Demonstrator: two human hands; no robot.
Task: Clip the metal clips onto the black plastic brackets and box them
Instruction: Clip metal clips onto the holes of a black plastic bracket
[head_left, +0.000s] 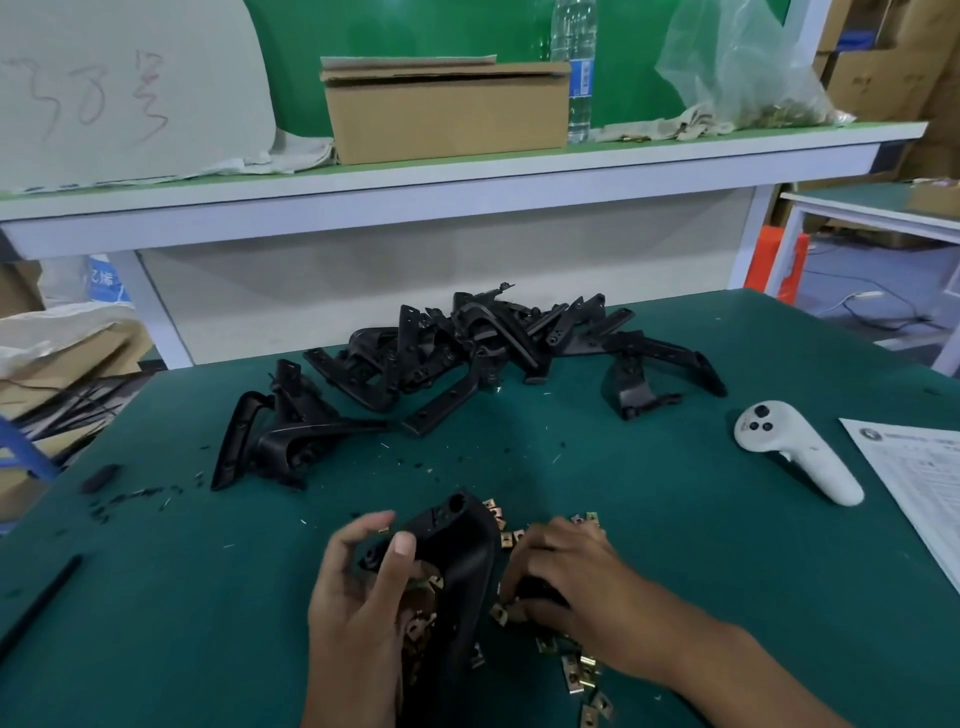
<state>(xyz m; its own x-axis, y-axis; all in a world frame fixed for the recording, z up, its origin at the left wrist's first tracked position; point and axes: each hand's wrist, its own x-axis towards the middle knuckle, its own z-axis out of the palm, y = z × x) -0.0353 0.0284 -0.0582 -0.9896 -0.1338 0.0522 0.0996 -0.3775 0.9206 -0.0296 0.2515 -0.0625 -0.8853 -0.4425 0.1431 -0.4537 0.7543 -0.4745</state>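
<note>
Nearest, on the green-covered bench (675, 545), the left hand (358, 597) grips a long curved black plastic bracket (457, 561), thumb pressed on its upper part. Just beside it, the right hand (566, 582) rests knuckles-up among scattered small brass-coloured metal clips (576, 670), fingers curled down onto them; whether it pinches one cannot be told. Farther out lies a heap of black plastic brackets (467, 348), with a white handheld controller (795, 447) to the right. Beyond, a brown cardboard box (447, 111) stands on the raised white shelf (467, 182).

White controller (795, 451), printed sheet (914, 478), water bottle (575, 67), plastic bag (743, 67)
</note>
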